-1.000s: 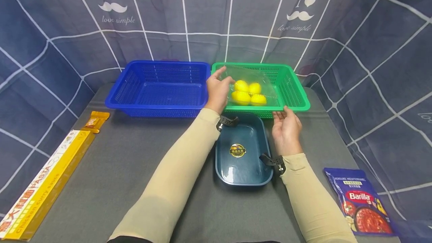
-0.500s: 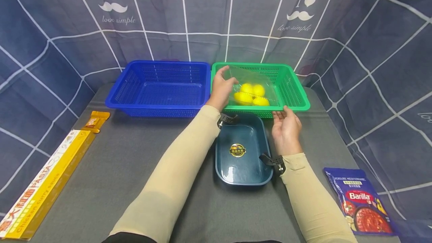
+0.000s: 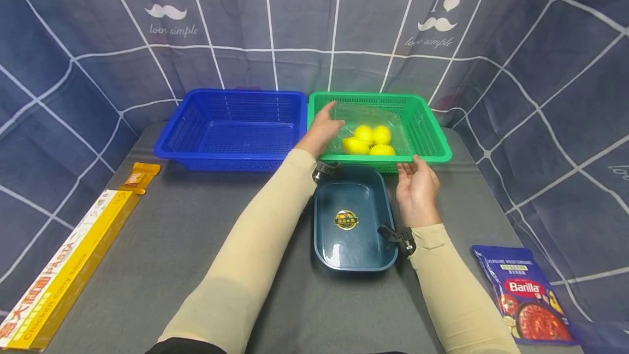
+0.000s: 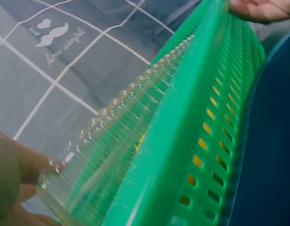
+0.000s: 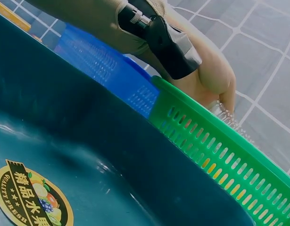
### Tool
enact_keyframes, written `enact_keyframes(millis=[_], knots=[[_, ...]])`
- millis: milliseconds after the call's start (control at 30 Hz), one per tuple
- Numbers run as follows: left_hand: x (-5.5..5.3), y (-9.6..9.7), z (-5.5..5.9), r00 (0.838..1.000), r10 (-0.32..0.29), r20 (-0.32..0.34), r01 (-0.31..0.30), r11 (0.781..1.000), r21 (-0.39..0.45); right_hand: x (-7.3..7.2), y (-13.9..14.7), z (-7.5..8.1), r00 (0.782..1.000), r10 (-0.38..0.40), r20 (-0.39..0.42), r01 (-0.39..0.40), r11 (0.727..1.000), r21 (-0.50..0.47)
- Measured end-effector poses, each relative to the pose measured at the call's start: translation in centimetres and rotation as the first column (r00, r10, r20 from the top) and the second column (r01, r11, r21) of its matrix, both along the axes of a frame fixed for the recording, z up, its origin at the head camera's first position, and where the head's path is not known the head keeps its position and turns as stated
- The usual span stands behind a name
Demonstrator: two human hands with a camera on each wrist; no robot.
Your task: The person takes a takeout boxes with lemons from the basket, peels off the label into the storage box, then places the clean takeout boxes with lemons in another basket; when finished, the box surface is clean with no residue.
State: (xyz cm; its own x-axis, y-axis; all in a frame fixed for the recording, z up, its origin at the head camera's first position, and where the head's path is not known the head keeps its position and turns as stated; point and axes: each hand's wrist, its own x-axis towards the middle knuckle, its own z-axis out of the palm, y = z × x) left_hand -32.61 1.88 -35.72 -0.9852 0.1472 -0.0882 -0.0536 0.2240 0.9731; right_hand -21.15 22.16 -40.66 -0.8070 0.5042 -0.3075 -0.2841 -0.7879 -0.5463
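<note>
My left hand [image 3: 321, 130] grips the left end of a clear plastic container [image 3: 388, 119] with several yellow lemons [image 3: 363, 138] in it. The container sits within the green basket [image 3: 432, 135], and its ribbed edge [image 4: 119, 101] rises above the basket rim in the left wrist view. Whether its base touches the basket floor is hidden. My right hand [image 3: 417, 190] holds the basket's front rim near the right corner, thumb at the top and fingers below. Part of that hand [image 4: 265, 9] shows at the rim in the left wrist view.
A dark teal tray [image 3: 354, 245] with a round gold sticker lies between my forearms, close before the green basket. The blue basket [image 3: 231, 152] adjoins on the left. At far left are a yellow pasta box [image 3: 73, 266] and an orange packet [image 3: 140, 177]; at right, a Barilla pouch [image 3: 523, 294].
My left hand has shifted slightly right with the container, which has come down lower and flatter in the green basket, the lemons with it. My right hand has stayed at the rim.
</note>
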Motion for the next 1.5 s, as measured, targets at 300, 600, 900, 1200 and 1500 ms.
enact_keyframes(millis=[300, 600, 900, 1200, 1500], knots=[[0.2, -0.2, 0.2, 0.997, -0.047, 0.066, 0.057, 0.988, -0.146, 0.3, -0.2, 0.0, 1.000, 0.011, 0.008, -0.011, 1.000, -0.009], [-0.1, -0.2, 0.0, 0.990, -0.112, 0.087, 0.132, 0.954, -0.269, 0.0, -0.1, 0.1, 1.000, 0.009, 0.017, -0.009, 1.000, -0.005], [0.7, -0.8, 0.4, 0.989, -0.147, -0.027, 0.129, 0.931, -0.342, -0.2, -0.1, 0.0, 0.999, 0.028, 0.021, -0.027, 0.999, -0.032], [3.3, -6.7, 2.0, 0.910, -0.291, -0.295, 0.119, 0.865, -0.487, -0.2, 0.0, -0.2, 0.999, 0.032, 0.031, -0.032, 0.999, -0.001], [4.5, -16.8, 4.3, 0.851, -0.351, -0.390, 0.014, 0.758, -0.652, 0.0, 1.3, 0.8, 0.997, 0.047, 0.058, -0.044, 0.998, -0.055]])
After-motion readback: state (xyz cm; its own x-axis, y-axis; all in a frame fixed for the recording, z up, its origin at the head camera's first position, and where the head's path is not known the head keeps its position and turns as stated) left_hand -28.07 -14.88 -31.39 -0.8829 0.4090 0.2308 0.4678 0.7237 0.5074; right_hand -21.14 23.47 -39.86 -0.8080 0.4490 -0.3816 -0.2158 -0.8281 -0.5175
